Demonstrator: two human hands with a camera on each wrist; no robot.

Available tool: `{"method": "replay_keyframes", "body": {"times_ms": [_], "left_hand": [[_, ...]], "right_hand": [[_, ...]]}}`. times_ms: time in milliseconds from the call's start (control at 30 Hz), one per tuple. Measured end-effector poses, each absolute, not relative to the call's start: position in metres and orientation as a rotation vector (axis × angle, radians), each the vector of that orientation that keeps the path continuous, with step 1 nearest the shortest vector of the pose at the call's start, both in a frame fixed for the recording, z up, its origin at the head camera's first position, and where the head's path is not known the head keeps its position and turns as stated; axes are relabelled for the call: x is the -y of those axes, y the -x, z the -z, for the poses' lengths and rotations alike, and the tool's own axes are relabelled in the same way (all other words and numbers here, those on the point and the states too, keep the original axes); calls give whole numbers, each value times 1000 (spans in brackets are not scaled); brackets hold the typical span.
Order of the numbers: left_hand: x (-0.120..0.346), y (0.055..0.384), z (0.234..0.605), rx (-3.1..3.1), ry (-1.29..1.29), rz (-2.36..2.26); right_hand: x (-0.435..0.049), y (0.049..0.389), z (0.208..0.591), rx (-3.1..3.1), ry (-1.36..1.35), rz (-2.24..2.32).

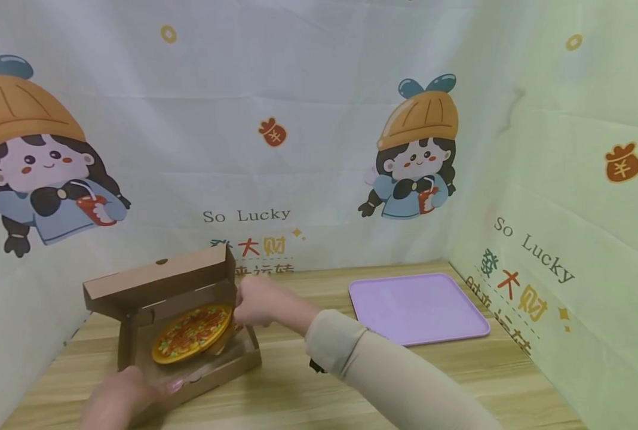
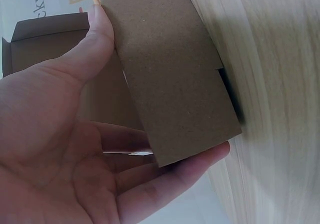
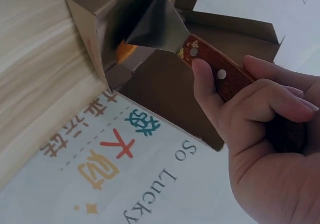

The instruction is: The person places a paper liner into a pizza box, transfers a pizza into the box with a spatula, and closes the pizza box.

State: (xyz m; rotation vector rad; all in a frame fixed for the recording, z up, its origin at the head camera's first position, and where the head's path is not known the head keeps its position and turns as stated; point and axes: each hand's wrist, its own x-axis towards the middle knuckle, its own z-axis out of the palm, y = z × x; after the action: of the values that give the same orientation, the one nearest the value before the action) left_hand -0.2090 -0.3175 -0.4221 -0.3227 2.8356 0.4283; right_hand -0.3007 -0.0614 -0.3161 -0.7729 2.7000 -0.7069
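Observation:
A toy-like pizza (image 1: 190, 334) with a yellow crust sits tilted inside an open cardboard pizza box (image 1: 155, 283), its right side higher. My right hand (image 1: 255, 301) is at the box's right side, fingers curled round the red-brown wooden handle (image 3: 215, 67) of a spatula (image 3: 157, 27). The metal blade reaches into the box against the pizza, whose orange edge (image 3: 126, 50) shows beside it; the exact contact is hidden. My left hand (image 1: 117, 397) grips the box's near left corner, thumb on the inner side and fingers round the outer wall (image 2: 170, 79).
A light purple tray (image 1: 418, 307) lies on the wood-grain table (image 1: 297, 382) to the right. Printed cloth walls (image 1: 319, 149) enclose the back and sides. The box lid stands raised near the back cloth.

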Motion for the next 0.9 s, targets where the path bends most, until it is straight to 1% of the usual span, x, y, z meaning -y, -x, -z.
{"method": "replay_keyframes", "body": {"times_ms": [500,900], "left_hand": [[317,212,423,-2808,340,-463],[314,214,421,-2763,374,-473]], "right_hand": [[47,287,292,-2729,883,600],[37,270,270,-2699,852,530]]}}
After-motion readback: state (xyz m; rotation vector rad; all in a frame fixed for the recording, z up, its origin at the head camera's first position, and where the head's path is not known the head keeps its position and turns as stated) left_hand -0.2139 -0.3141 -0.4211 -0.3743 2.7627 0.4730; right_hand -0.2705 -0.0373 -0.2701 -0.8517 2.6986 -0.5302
